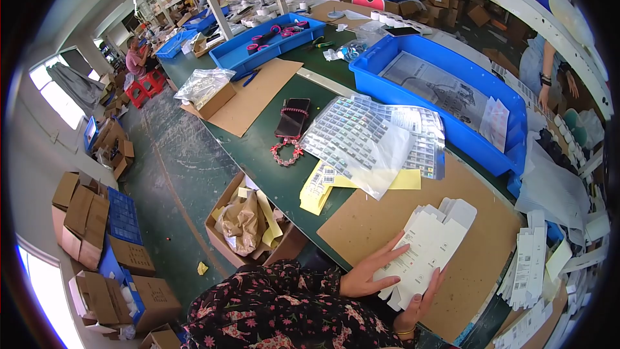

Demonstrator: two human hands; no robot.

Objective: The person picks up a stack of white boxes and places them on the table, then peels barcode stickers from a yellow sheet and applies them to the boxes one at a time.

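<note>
A flat white carton blank [427,252], with cut flaps and small print, lies tilted above the brown cardboard sheet [481,265] on the table; it may be more than one layer. My left hand [373,273] grips its left edge, thumb and fingers over the printed face. My right hand [420,305] grips the lower right edge, fingers along the side. What the undersides of both hands touch is hidden. Beyond the blank lie yellow label sheets [315,189] and sheets of small stickers [352,139] under clear plastic.
A phone [293,118] and a beaded strap [285,152] lie left of the sticker sheets. Blue trays [445,61] stand farther back. More white carton blanks [528,265] are stacked at right. An open box of scrap paper [284,252] stands beside the table. Another person's arm [546,77] shows far right.
</note>
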